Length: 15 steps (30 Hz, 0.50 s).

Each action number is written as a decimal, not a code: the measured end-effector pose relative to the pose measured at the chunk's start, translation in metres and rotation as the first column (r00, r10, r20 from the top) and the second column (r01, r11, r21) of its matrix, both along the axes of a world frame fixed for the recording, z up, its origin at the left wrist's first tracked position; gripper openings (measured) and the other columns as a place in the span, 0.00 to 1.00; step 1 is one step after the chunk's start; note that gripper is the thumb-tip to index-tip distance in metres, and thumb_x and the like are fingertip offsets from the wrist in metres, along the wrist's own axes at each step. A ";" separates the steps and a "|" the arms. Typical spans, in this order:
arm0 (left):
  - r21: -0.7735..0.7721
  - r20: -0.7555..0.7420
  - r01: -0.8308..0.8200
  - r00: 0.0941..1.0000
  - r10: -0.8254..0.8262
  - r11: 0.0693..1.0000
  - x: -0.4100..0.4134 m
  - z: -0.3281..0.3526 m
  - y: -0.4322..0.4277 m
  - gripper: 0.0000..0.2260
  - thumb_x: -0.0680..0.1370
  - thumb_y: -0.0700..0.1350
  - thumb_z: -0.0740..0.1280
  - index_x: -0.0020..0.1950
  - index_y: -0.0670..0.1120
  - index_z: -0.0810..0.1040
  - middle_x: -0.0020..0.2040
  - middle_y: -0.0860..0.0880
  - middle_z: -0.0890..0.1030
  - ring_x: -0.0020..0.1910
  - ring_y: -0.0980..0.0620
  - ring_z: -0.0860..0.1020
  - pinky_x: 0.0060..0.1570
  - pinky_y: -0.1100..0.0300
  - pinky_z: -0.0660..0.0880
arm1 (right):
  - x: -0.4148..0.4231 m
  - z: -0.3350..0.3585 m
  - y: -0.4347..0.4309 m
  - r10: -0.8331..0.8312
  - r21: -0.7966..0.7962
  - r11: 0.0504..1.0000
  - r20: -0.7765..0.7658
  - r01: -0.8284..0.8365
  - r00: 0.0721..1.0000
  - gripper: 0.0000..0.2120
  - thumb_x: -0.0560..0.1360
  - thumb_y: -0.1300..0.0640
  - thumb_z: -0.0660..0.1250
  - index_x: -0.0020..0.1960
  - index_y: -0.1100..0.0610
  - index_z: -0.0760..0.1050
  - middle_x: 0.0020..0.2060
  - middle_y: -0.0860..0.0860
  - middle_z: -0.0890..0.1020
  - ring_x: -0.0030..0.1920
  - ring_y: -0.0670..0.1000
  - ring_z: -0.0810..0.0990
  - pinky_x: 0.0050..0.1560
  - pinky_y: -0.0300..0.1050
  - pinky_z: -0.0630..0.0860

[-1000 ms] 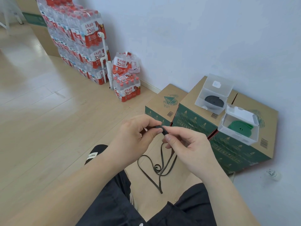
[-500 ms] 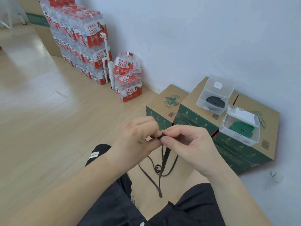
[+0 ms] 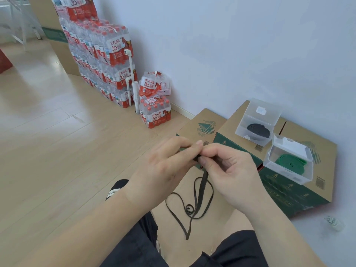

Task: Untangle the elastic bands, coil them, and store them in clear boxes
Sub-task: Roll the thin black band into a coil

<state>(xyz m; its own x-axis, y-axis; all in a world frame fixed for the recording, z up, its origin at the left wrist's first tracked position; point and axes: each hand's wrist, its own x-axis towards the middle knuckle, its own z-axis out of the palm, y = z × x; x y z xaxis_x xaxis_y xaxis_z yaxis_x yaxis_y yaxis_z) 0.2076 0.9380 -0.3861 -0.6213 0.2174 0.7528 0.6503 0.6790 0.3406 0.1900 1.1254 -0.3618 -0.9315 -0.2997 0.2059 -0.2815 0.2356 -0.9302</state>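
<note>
A thin dark elastic band (image 3: 200, 191) hangs in loose loops from between my hands down to the cardboard sheet on the floor. My left hand (image 3: 165, 170) and my right hand (image 3: 229, 170) meet at its top end, and both pinch the small rolled start of the band between thumb and fingers. Behind them, on cardboard cartons, stand two open clear boxes: the far clear box (image 3: 269, 114) holds a coiled black band (image 3: 259, 130), the near clear box (image 3: 300, 174) holds a coiled green band (image 3: 290, 160).
The cartons (image 3: 289, 193) line the wall at right. Stacked packs of bottled water (image 3: 107, 60) and a white pipe (image 3: 133, 78) stand at the back along the wall. A small crumpled wrapper (image 3: 334, 223) lies on the floor at right. My knees are at the bottom.
My hands have drawn closer together at the band's top end, and the hanging loops have shifted slightly. The view has moved a little.
</note>
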 end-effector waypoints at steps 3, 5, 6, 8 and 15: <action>0.011 -0.017 -0.019 1.000 0.019 1.000 -0.003 -0.003 -0.002 0.15 0.79 0.32 0.71 0.66 0.36 0.81 0.53 0.41 0.83 0.45 0.42 0.81 0.44 0.49 0.78 | 0.008 0.005 -0.013 -0.063 -0.086 0.994 0.021 0.064 0.998 0.11 0.78 0.67 0.73 0.49 0.51 0.87 0.43 0.46 0.89 0.48 0.47 0.87 0.53 0.41 0.81; 0.028 -0.018 -0.036 0.999 0.037 0.999 -0.004 -0.002 -0.003 0.13 0.80 0.32 0.71 0.64 0.36 0.82 0.52 0.41 0.83 0.46 0.42 0.82 0.44 0.49 0.78 | 0.008 0.009 -0.019 -0.109 -0.214 0.967 0.128 0.135 0.986 0.11 0.75 0.69 0.74 0.49 0.53 0.88 0.43 0.47 0.90 0.47 0.45 0.88 0.51 0.36 0.82; 0.043 -0.019 -0.040 0.999 0.041 0.998 -0.005 0.000 -0.004 0.12 0.79 0.33 0.72 0.63 0.36 0.83 0.52 0.42 0.84 0.46 0.42 0.82 0.45 0.50 0.78 | 0.005 0.012 -0.020 -0.105 -0.294 0.942 0.191 0.159 0.976 0.11 0.73 0.70 0.75 0.48 0.56 0.87 0.42 0.50 0.90 0.46 0.47 0.89 0.50 0.36 0.82; 0.064 -0.033 -0.044 0.998 0.046 0.997 -0.005 0.006 -0.005 0.07 0.79 0.35 0.73 0.57 0.36 0.84 0.50 0.42 0.84 0.45 0.43 0.82 0.45 0.51 0.78 | 0.002 0.016 -0.021 -0.043 -0.436 0.883 0.293 0.174 0.955 0.08 0.68 0.67 0.77 0.45 0.58 0.87 0.42 0.57 0.89 0.44 0.51 0.89 0.48 0.40 0.84; 0.043 -0.078 -0.117 0.990 0.120 0.992 -0.010 0.019 -0.011 0.11 0.74 0.38 0.78 0.37 0.38 0.79 0.36 0.44 0.77 0.33 0.43 0.74 0.30 0.48 0.71 | 0.001 0.025 -0.021 0.017 -0.398 0.914 0.235 0.080 0.972 0.09 0.66 0.66 0.78 0.41 0.54 0.87 0.43 0.56 0.89 0.45 0.51 0.88 0.52 0.42 0.84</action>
<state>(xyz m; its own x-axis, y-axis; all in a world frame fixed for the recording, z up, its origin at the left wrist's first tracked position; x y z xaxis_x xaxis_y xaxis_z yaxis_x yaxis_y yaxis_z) 0.1977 0.9269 -0.3675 -0.5782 0.1162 0.8076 0.5923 0.7406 0.3174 0.1909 1.1046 -0.3372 -0.9750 -0.2061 0.0833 -0.0489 -0.1668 -0.9848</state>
